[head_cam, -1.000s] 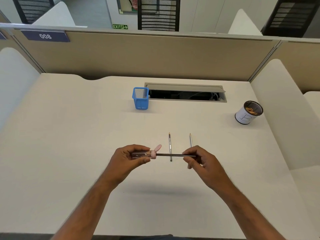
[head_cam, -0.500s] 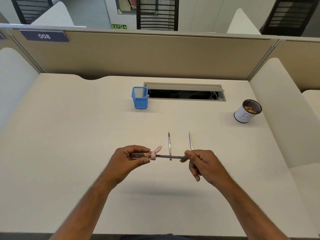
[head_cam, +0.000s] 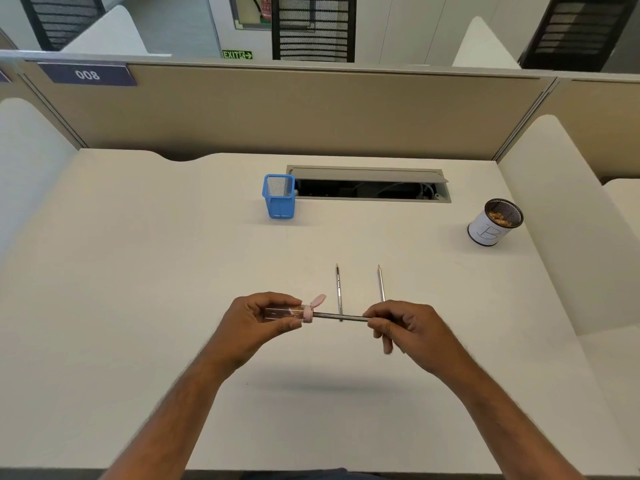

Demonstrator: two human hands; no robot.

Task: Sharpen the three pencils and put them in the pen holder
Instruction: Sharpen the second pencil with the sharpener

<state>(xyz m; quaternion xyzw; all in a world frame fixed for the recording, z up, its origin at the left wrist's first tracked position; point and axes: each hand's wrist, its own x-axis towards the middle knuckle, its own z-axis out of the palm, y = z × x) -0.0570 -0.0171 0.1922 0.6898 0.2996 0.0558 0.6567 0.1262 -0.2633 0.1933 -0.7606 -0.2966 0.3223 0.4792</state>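
pencil, one of three, seated in sharpener: sharpening step in hand.

held level above the desk; left hand grips the clear sharpener with its pink cap end, fingers curled round the body; right hand pinches the pencil's free end between thumb and fingertips. two further pencils lie side by side on the desk just beyond the hands, tips pointing away; whether these are already sharpened cannot be told. blue mesh pen holder stands upright further back, apparently without pencils, well apart from the hands. white cup holding shavings sits at far right. judgement: early to middle of task; next move calls for twisting the pencil in the sharpener, then withdrawing it and carrying it to the holder.
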